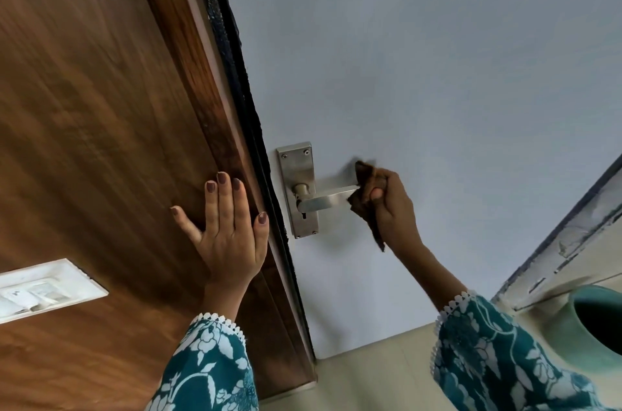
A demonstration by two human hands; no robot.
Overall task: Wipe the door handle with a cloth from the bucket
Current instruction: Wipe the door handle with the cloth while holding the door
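A steel lever door handle (324, 200) on a steel backplate (298, 171) is fixed to the pale blue-grey door (420, 73). My right hand (392, 208) is shut on a brown cloth (365, 198), which is pressed around the free end of the lever. My left hand (229, 228) lies flat with fingers spread on the brown wooden door frame (101, 107), left of the handle, holding nothing. A pale green bucket (592, 326) stands on the floor at the lower right; only part of it shows.
A white switch plate (43, 289) sits on the wood panel at the lower left. A dark seal strip (242, 90) runs along the door edge. Beige floor (370, 377) lies below, with a scuffed skirting board (572, 242) at the right.
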